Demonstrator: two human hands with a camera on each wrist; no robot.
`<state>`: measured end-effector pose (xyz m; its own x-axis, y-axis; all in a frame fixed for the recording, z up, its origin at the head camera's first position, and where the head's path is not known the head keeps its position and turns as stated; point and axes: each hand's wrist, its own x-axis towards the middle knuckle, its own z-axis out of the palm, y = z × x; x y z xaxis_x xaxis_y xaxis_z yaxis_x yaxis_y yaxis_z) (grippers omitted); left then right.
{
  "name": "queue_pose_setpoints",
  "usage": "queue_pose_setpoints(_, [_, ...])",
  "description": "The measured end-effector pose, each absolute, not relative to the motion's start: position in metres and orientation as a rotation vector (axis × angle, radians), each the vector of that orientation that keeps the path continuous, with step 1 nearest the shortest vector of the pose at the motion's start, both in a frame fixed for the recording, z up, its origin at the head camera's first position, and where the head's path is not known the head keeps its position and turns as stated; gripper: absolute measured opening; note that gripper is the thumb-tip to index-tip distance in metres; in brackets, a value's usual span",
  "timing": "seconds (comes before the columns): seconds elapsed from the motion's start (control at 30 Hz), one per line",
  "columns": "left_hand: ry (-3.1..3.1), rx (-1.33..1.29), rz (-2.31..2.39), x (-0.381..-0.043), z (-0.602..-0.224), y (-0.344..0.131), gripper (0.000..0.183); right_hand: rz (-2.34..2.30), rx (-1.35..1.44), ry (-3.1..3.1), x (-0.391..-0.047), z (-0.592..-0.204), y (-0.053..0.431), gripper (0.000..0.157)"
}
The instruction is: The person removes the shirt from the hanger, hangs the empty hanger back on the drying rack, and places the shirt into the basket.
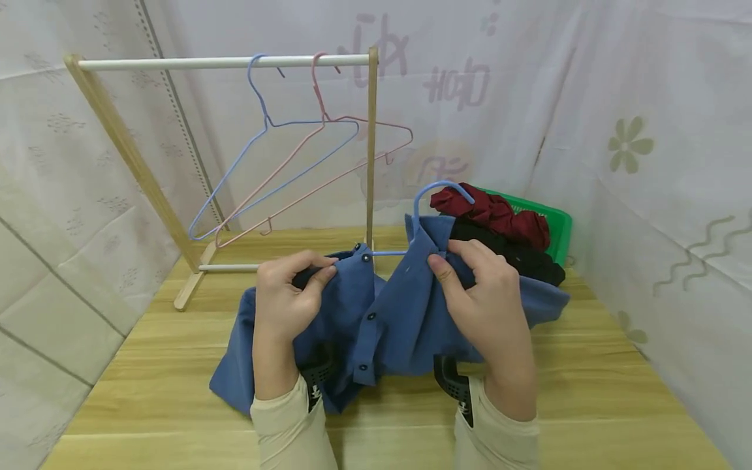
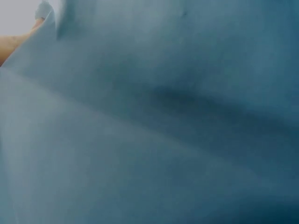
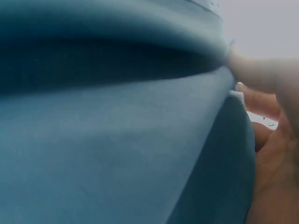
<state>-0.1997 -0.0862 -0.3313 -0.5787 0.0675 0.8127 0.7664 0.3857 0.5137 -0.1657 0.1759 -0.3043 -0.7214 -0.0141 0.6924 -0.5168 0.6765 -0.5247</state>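
Note:
A blue buttoned shirt (image 1: pixel 405 326) is held up by both hands above the wooden table. My left hand (image 1: pixel 290 294) pinches its collar edge on the left between thumb and fingers. On the other side, my right hand (image 1: pixel 484 287) pinches the shirt near the collar, its thumb on the front. A blue hanger (image 1: pixel 420 196) stands inside the shirt, its hook rising from the collar and its bar showing in the open neck. Dark buttons (image 1: pixel 371 316) run down the front edge. Blue cloth (image 2: pixel 149 140) fills most of the left wrist view, and shirt cloth (image 3: pixel 117 140) covers much of the right wrist view.
Behind to the left stands a rack (image 1: pixel 223 63) with wooden legs and a white rail. A blue hanger (image 1: pixel 264 124) and a pink hanger (image 1: pixel 322 117) hang on it. At the back right, a green basket (image 1: pixel 561 228) holds dark red cloth (image 1: pixel 499 212) and black cloth (image 1: pixel 511 251).

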Motion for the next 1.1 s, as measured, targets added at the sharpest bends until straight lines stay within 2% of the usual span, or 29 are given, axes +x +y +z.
queue_pose_setpoints(0.17, [-2.003, -0.771, -1.215, -0.202, -0.326, -0.086, 0.007, 0.956, 0.374, -2.14, -0.169, -0.301, 0.178, 0.022])
queue_pose_setpoints(0.47, [-2.011, -0.756, -1.164, -0.202, -0.325, -0.095, 0.008, 1.036, 0.234, -2.142, -0.17, -0.303, 0.187, 0.023])
queue_pose_setpoints(1.1, [-1.718, -0.335, -1.13, -0.203, -0.332, -0.124, 0.003, 1.119, -0.004, -2.064, -0.167, -0.3, 0.2, 0.024])
